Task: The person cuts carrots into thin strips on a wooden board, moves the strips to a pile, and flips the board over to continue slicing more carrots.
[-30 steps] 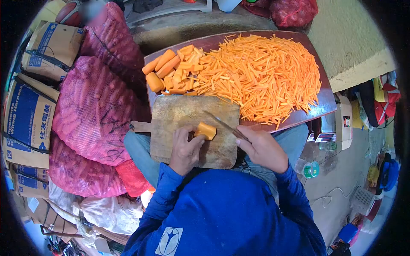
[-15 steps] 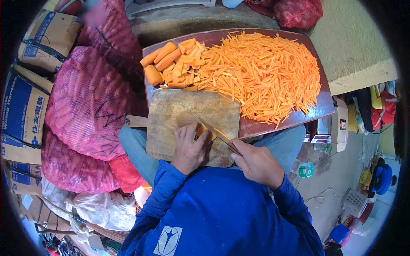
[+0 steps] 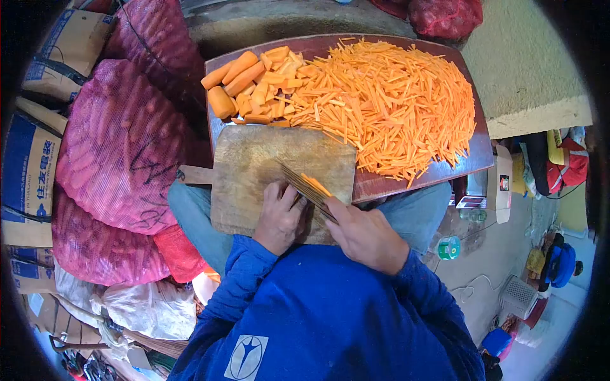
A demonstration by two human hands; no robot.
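Note:
A knife (image 3: 304, 185), blurred by motion, is in my right hand (image 3: 366, 235), whose fingers wrap round its handle. Its blade slants up and left over the wooden cutting board (image 3: 244, 165). Left of the blade, my left hand (image 3: 281, 219) presses on the board with bent fingers; what lies under them is hidden. Thin orange carrot strips (image 3: 316, 185) lie along the blade's right side. Beyond the board, a dark red table (image 3: 480, 147) bears a large heap of carrot sticks (image 3: 400, 105), with carrot chunks (image 3: 270, 86) and whole peeled carrots (image 3: 241, 68) at its left.
Pink mesh sacks (image 3: 117, 152) of carrots and strapped cardboard boxes (image 3: 28, 165) stand at the left. The board rests over my lap. A concrete ledge (image 3: 534, 70) is at the upper right, with a green-labelled container (image 3: 448, 247) on the floor below.
The knife and my right hand have shifted left, closer to my left hand, and more carrot strip shows beside the blade. The whole view has shifted slightly.

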